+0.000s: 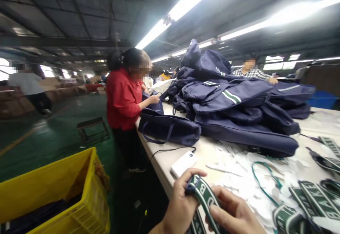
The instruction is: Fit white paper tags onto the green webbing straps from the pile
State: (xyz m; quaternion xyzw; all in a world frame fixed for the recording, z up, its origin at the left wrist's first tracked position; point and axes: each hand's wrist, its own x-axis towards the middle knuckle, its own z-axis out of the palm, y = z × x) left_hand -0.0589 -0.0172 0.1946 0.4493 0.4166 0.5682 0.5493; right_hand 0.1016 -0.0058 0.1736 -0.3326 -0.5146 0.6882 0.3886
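Observation:
A dark green strap (203, 191) with white lettering and white edge lines is held between both hands over the near table edge. My left hand (180, 202) is closed around its upper, looped end, thumb on top. Lower down on the same strap, my right hand (231, 209) pinches it between thumb and fingers. The strap's lower part runs out of view at the bottom. Just beyond my left hand lies a white rectangular device (183, 163) with a dark cord. More lettered green straps (316, 198) lie to the right of my right hand.
A large heap of navy bags (228, 102) covers the table (156, 156). White scraps (239, 170) and a teal cord (261, 184) lie before it. A person in red (123, 99) handles navy fabric at the left edge. A yellow crate (90, 184) and stool (92, 126) stand on the floor.

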